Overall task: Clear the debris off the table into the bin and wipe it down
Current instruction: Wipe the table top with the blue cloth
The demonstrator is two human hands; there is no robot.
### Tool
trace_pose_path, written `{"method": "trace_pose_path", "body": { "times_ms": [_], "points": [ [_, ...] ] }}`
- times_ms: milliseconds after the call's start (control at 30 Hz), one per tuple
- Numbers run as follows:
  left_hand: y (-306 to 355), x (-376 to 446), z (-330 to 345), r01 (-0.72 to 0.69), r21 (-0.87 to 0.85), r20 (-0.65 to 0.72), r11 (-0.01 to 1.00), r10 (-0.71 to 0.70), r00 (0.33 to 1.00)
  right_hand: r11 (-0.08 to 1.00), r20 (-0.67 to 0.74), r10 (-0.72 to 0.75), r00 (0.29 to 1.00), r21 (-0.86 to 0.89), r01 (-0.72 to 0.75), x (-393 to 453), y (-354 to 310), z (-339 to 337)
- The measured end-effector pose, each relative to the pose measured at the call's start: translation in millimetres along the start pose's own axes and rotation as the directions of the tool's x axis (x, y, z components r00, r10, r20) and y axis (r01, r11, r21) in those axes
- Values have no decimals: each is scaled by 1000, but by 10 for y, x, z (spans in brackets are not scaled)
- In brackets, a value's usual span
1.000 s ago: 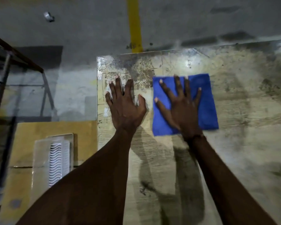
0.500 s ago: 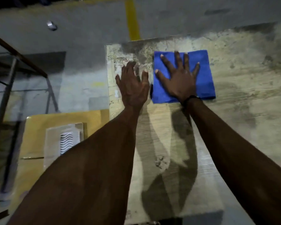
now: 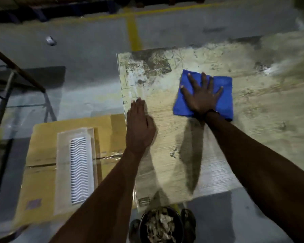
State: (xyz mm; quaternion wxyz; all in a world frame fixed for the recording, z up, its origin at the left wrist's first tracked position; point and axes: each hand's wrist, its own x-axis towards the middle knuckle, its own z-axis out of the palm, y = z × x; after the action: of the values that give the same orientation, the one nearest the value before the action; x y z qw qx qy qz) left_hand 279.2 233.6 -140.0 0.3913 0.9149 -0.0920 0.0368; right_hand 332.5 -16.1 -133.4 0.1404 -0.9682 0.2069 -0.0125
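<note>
A folded blue cloth (image 3: 225, 97) lies flat on the stained, pale wooden table (image 3: 174, 130). My right hand (image 3: 202, 95) presses down on the cloth with its fingers spread. My left hand (image 3: 140, 127) rests flat on the bare tabletop near the table's left edge, fingers straight and together, holding nothing. Below the table's near edge stands a dark round bin (image 3: 161, 225) filled with crumpled paper scraps. Dark stains and scuffs mark the table's far left corner (image 3: 147, 65).
A taped cardboard box (image 3: 42, 163) sits left of the table with a white vent grille (image 3: 78, 169) in clear wrap on top. A metal frame (image 3: 12, 79) stands at far left. A small grey object (image 3: 50, 40) lies on the concrete floor beyond.
My right hand has slid the cloth to the right and toward me, away from the table's far left corner. My left hand drew back along the left edge. The bin has come into view.
</note>
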Motion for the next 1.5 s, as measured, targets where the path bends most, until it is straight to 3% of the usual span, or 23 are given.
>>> {"method": "trace_pose_path", "body": {
  "times_ms": [67,167,233,367,500,600,700,767,833,933,1033,1100,1267,1333,1500],
  "points": [
    [78,-167,79,6,67,-25,998,-4,1000,999,20,-32,999,-8,32,-39,-388,105],
    [105,-194,103,23,86,-39,996,-20,999,946,47,-320,946,-46,322,-453,-814,297],
    [82,-195,108,27,102,-54,994,-22,998,908,36,-413,910,-56,415,-676,-681,319],
    [53,-223,150,-18,203,-81,979,35,996,975,-101,-214,972,-85,206,-643,185,121],
    [106,-209,132,0,222,-50,975,12,999,999,-82,34,996,-14,-35,-525,500,-18],
    [117,-206,110,2,204,-29,979,4,1000,993,-156,-96,983,-89,83,-958,179,159],
    [98,-204,74,-3,210,-1,978,3,1000,938,-55,-342,938,-80,337,-1800,-38,230],
    [118,-222,48,2,196,8,981,-4,1000,909,11,-410,912,-80,410,-2170,77,163],
    [145,-235,29,3,183,15,983,-6,1000,931,18,-353,935,-88,354,-2183,396,74],
    [155,-249,35,11,203,37,979,-19,999,982,-35,-152,988,-118,147,-1764,840,-104],
    [146,-250,46,8,229,45,973,-19,999,999,-59,9,998,-34,-11,-1335,797,-131],
    [130,-237,58,-4,262,39,965,-7,999,999,-84,-9,996,-44,6,-1306,571,-16],
    [134,-237,50,-26,322,38,946,15,999,943,-39,-322,946,-103,317,-2151,652,18],
    [151,-243,41,-31,332,41,943,18,999,953,-4,-292,956,-89,291,-2254,1104,-119],
    [391,-539,250,46,432,-15,901,-44,999,993,-9,-64,998,-98,63,-1806,2057,-485]
  ]
}}
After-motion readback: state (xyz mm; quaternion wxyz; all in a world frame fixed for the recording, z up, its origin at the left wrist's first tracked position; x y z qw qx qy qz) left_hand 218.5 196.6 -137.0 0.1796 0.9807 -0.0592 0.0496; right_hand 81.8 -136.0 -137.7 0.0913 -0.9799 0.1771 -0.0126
